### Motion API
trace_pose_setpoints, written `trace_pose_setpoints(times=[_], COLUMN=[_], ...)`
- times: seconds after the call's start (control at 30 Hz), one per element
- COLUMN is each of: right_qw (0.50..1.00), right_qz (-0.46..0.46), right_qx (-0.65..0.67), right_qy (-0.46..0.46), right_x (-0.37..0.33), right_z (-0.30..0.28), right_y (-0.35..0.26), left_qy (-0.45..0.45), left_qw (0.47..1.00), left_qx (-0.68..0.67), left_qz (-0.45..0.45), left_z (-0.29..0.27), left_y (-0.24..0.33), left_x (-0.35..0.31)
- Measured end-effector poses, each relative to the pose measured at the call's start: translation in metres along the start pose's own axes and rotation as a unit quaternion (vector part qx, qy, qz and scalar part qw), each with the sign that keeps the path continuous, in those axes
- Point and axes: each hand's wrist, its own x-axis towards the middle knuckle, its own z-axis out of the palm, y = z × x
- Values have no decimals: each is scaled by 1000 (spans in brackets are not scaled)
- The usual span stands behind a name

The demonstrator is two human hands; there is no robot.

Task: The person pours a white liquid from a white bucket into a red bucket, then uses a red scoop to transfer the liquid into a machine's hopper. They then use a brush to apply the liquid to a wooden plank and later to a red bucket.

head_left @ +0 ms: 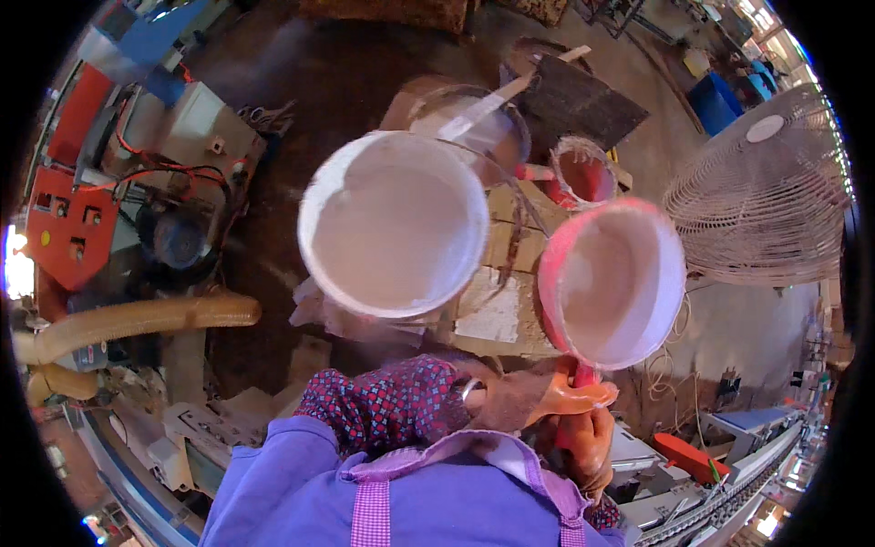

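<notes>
A red dipper (554, 273) with a whitish, coated inside is held up on the right, with pale greyish-pink liquid in it. Its short handle points down toward me. My left hand (572, 397), in an orange glove with a dusty cuff, reaches across my front and is closed at the handle. Just below it, my right hand (585, 445), in a brownish-orange glove, also closes round the handle; some of its fingers are hidden. Left of the dipper is a large white bucket (314, 260) filled with similar pale liquid. Neither hand touches this bucket.
Behind the white bucket stands another bucket (518, 137) with a pale stick (488, 108) across it. A small red pot (592, 180), a dark board (588, 100) and a large fan (756, 196) are to the right. Machinery (77, 219) and a ribbed hose (155, 319) lie left.
</notes>
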Motion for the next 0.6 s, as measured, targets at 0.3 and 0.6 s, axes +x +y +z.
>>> trace_pose_setpoints(times=[0.3, 0.6], right_qw=[960, 929], right_qz=[-193, -219], right_qx=[69, -279], right_qy=[-191, 102], right_x=[69, 164], right_z=[76, 145], right_y=[-54, -34], left_qy=[353, 424], left_qw=[881, 723], left_qx=[-308, -539], left_qz=[-72, 78], left_z=[-107, -198], left_y=[71, 95], left_x=[-76, -254])
